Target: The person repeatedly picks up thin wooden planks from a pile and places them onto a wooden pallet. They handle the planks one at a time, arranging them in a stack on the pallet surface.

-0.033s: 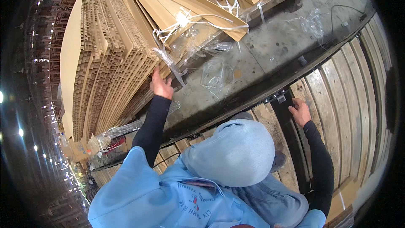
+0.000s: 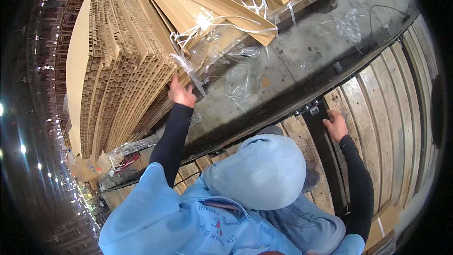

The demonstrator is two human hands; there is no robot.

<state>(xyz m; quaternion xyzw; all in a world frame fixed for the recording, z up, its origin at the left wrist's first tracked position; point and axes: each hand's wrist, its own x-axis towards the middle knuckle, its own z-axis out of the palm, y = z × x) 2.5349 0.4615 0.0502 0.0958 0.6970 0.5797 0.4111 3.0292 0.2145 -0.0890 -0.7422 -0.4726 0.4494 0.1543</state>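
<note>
One extended finger of the left hand (image 2: 182, 94) meets the lower right edge of a honeycomb cardboard stack (image 2: 125, 66), at the left; whether it grips, I cannot tell. Thumb and forefinger slightly parted, the right hand (image 2: 337, 126) is over wooden slats (image 2: 373, 113). White strapping (image 2: 236, 28) crosses flat cardboard beyond. Dark lettering surrounds a red emblem on the light-blue shirt (image 2: 141, 215).

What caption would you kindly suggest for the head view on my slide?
Left hand at the edge of a cardboard stack, right hand empty over wooden slats.
</note>
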